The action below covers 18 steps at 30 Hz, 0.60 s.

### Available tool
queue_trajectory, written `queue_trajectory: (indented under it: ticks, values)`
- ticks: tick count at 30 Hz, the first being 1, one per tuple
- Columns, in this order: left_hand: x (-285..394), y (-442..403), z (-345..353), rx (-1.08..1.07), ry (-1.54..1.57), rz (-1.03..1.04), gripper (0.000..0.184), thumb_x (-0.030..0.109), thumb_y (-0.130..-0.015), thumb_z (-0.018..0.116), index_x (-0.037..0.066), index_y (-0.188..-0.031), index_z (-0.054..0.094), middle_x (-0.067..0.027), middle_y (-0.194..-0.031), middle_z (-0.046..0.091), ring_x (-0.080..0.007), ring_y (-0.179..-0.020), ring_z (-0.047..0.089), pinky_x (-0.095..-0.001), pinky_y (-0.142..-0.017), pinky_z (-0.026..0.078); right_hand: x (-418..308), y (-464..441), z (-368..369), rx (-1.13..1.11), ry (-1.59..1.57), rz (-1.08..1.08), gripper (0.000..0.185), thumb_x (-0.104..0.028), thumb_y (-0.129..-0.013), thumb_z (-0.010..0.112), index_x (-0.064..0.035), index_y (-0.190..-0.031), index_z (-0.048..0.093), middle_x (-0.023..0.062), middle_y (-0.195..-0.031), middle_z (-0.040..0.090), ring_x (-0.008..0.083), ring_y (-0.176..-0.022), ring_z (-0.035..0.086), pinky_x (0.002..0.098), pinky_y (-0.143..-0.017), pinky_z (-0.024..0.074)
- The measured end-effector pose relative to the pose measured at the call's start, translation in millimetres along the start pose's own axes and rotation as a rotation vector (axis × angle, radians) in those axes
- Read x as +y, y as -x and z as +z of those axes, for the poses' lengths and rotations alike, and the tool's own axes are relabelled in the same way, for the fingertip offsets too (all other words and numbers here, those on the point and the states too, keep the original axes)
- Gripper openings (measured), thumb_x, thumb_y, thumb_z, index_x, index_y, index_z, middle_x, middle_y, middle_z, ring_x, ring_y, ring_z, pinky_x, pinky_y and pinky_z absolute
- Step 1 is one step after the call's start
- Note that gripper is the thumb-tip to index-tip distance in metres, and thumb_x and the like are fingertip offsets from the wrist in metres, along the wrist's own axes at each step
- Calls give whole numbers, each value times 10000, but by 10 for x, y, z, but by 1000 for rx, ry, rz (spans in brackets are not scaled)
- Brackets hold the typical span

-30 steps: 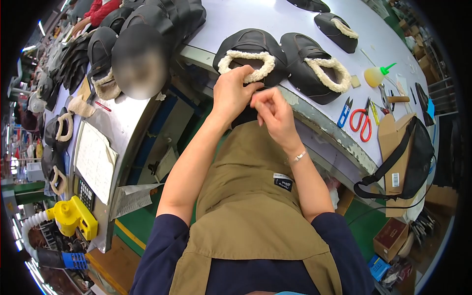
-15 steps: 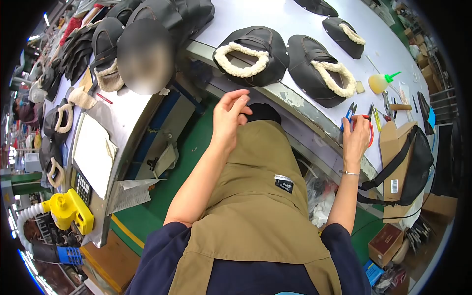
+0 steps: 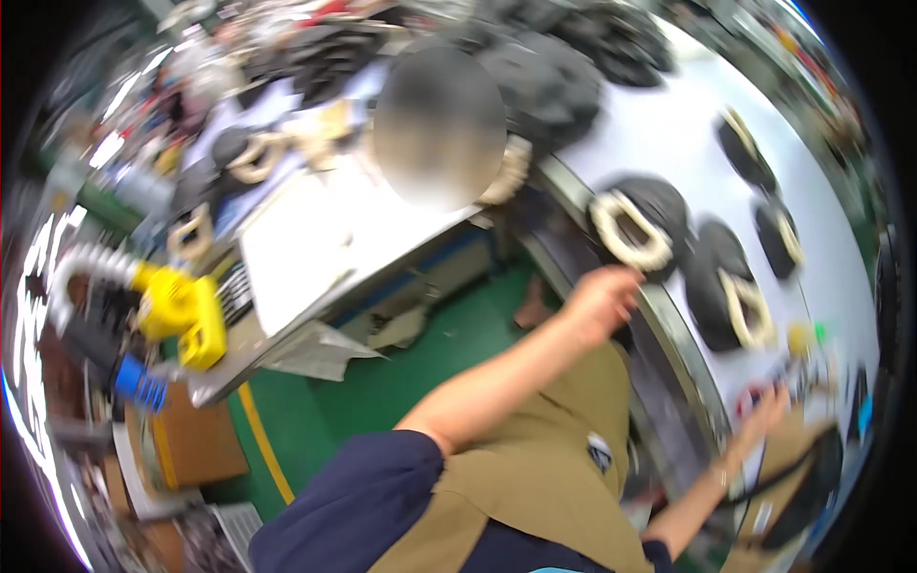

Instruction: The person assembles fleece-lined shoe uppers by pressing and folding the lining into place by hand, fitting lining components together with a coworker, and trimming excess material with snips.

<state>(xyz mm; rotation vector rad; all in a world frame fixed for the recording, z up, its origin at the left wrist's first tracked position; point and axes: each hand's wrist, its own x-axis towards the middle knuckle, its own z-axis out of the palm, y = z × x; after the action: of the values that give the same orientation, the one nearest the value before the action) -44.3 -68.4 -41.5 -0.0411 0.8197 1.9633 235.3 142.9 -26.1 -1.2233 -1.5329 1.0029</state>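
The view is smeared by motion. My left hand (image 3: 608, 294) is at the table's front edge, just below a black shoe upper (image 3: 657, 205) with a cream fleece collar. Its fingers look bent, but blur hides whether they grip anything. A second fleece-collared black upper (image 3: 709, 286) lies to the right. My right hand (image 3: 766, 413) is over the right part of the table, beside something red (image 3: 749, 401), which looked like red tool handles in the earlier frame. Whether those fingers hold it cannot be made out.
Two more uppers lie farther back on the white table (image 3: 659, 124). A bottle with a green tip (image 3: 807, 336) and a cardboard box with a black bag (image 3: 812, 487) are at right. At left are a side table with white sheets (image 3: 296, 239) and a yellow blower (image 3: 181, 310).
My head has turned left, so the scene has shifted right and tilted. My left hand now appears close to the nearest upper; my right hand stays near the red handles.
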Motion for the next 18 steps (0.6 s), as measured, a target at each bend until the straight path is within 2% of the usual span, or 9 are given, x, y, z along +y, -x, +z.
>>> queue_trajectory:
  ticks: [2,4,7,10,12,14,18]
  values:
    - [-44,-58,-11,-23,31,-17,129,167,-857,659,83,-953,641,9,-751,587,-86,-610,544,-214,-466,389,-162,82,104,-22,-83,-268,242,-155,-930,453,-17,-1109,538,79,-906,564,136,-810,529,270,-740,427]
    - [-88,-62,-2,-20,-13,-22,115,198,-875,658,109,-942,631,39,-762,559,-59,-628,517,-196,-484,360,-596,438,445,-31,-431,-120,228,-123,-921,426,-2,-1087,526,97,-966,549,159,-896,496,294,-854,380]
    - [-58,15,46,-4,-42,-25,121,229,-890,656,132,-945,608,63,-797,537,-43,-668,504,-188,-527,359,-821,722,784,-424,-409,-179,203,-104,-908,433,-2,-1063,516,80,-928,540,145,-821,479,280,-782,387]
    - [-70,-8,39,-5,-31,-26,109,230,-890,655,142,-932,607,66,-799,535,-43,-678,503,-190,-535,356,-840,752,1024,-772,-342,-109,198,-81,-896,433,-14,-1066,510,61,-896,519,125,-785,457,259,-736,381]
    - [-66,-4,48,7,-40,-29,102,229,-892,652,145,-925,605,68,-799,534,-44,-678,504,-191,-534,354,-910,788,1147,-804,-299,-102,188,-95,-918,485,-26,-1093,500,35,-835,499,102,-737,444,237,-678,371]
    - [-43,12,59,14,-43,-31,96,229,-893,649,148,-917,603,69,-797,532,-45,-678,505,-191,-535,352,-872,736,1203,-804,-200,-190,206,-120,-928,540,-4,-1098,523,30,-840,515,95,-743,457,230,-681,378]
    - [-50,19,78,17,-36,-28,90,227,-893,645,148,-900,602,69,-782,527,-50,-674,504,-192,-530,350,-957,566,1193,-850,-12,-321,207,-136,-926,575,24,-1057,584,22,-830,538,87,-766,482,235,-690,392]
